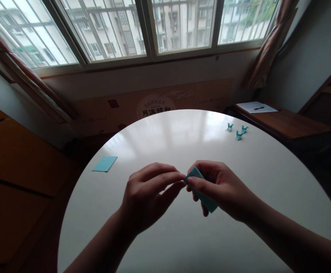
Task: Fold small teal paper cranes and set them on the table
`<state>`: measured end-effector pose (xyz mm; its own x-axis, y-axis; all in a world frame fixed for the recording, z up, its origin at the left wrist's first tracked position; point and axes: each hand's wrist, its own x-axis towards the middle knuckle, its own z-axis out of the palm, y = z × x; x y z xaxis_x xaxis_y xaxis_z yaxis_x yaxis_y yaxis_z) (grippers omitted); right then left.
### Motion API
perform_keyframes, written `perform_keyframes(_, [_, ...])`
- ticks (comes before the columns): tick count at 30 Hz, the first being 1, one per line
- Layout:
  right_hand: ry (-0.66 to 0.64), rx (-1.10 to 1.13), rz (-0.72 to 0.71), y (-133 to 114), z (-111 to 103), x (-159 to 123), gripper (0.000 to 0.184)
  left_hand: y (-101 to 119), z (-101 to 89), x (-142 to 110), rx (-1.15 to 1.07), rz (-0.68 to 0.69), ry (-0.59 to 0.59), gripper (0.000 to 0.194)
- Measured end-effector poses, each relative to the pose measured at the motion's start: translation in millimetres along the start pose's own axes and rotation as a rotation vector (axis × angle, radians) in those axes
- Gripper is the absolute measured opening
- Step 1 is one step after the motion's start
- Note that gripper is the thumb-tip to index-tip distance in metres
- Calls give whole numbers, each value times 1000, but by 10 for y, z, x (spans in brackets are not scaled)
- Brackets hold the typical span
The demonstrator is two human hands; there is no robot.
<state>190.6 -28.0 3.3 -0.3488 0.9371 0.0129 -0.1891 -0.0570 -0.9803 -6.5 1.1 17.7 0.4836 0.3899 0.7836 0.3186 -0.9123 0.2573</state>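
Both my hands hover above the middle of a round white table (182, 235). My right hand (219, 189) is closed around a folded piece of teal paper (201, 189), thumb and fingers wrapped over it. My left hand (148, 193) pinches the paper's upper left corner with its fingertips pressed together. The paper is a narrow folded strip, partly hidden by my right fingers.
A flat teal paper sheet (105, 163) lies near the table's left edge. Three small teal folded paper cranes (238, 131) stand at the far right of the table. A wooden side desk (284, 121) with white paper and a pen (258, 108) is at the right. Windows fill the back wall.
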Motion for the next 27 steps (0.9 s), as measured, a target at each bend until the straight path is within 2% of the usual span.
perform_keyframes(27, [5, -23, -11, 7, -5, -8, 14, -10, 21, -26, 9, -14, 3, 12])
